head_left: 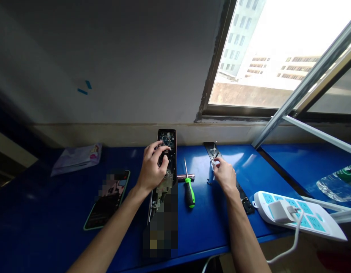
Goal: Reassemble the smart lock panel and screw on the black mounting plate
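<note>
A long black opened device with exposed circuit boards (166, 151) lies on the blue table (209, 220), running away from me. My left hand (152, 167) rests on its upper middle, fingers curled round a black part there. My right hand (225, 174) is over a narrow black metal plate (245, 201) to the right, thumb and fingers pinched together on something small that I cannot make out. A green-handled screwdriver (189, 189) lies between the two hands, with a short metal bar (186, 176) next to its shaft.
A phone in a green case (107, 201) lies left of the device. A white pouch (77, 158) sits at the back left. A white power strip (303, 214) with a plugged adapter is at the right, beside a plastic bottle (339, 184) and an open window frame (303, 85).
</note>
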A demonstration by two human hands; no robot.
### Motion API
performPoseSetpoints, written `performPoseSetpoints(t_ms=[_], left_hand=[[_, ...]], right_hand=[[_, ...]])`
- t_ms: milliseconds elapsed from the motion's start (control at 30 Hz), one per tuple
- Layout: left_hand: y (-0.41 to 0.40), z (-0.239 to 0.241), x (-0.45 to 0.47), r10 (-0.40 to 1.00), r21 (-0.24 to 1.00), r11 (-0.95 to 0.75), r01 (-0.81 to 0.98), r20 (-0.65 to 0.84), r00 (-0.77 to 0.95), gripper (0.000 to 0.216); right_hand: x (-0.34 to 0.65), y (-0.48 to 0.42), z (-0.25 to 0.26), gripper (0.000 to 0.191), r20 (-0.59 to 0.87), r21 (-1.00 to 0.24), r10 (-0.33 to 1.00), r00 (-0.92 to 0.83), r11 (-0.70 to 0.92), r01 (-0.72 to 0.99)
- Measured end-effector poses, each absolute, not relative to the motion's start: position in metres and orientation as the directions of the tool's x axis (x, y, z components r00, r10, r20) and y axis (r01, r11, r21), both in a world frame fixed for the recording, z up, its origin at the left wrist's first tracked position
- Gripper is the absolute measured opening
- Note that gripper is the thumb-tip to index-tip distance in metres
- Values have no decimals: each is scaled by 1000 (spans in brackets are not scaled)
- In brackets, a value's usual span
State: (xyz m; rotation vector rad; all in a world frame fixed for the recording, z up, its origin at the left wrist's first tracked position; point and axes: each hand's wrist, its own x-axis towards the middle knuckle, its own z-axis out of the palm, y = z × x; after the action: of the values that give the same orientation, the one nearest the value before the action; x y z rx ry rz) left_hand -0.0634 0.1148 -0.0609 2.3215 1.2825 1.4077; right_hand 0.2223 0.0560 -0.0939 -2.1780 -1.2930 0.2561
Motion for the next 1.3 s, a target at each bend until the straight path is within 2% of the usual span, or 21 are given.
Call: performPoseSetpoints(t_ms=[100,200,300,367,467,567,633,767,833,1000,1200,1300], left_hand=[[106,-58,-60,680,456,-652,606,706,200,24],[107,-44,-57,658,434,-691,578,710,253,28],[114,-26,-53,680,488,-721,493,635,366,43],[119,-16,-51,684,515,-727,454,597,418,45],[126,-9,-52,655,494,-750,439,646,393,30],[132,-7,-57,582,410,-792,453,734,351,24],[134,-5,-60,532,339,-815,470,759,375,23],[136,2,-61,470,242,-845,477,763,445,23],[136,6,-58,455,219,-849,481,768,452,22],[133,6,-50,449,203,-850,485,759,470,19],[126,7,-46,443,191,-860,473,738,509,19],[123,12,-46,450,215,-863,458,741,499,19]], right_hand=[[218,55,-77,25,110,-623,856,506,-337,706],[201,56,-47,16,141,-706,901,411,-200,680],[175,60,-7,14,174,-796,964,202,16,605],[158,64,20,16,184,-836,982,36,137,531],[141,71,51,15,195,-861,966,-171,252,441],[140,82,63,17,182,-883,924,-337,304,357],[144,92,60,19,199,-866,918,-343,329,377],[150,112,40,30,323,-760,932,-165,360,542],[149,120,31,35,327,-726,928,-177,366,582],[144,132,21,18,342,-684,910,-233,411,602],[142,140,13,18,395,-645,880,-263,469,603],[141,140,11,28,389,-644,874,-290,483,593]])
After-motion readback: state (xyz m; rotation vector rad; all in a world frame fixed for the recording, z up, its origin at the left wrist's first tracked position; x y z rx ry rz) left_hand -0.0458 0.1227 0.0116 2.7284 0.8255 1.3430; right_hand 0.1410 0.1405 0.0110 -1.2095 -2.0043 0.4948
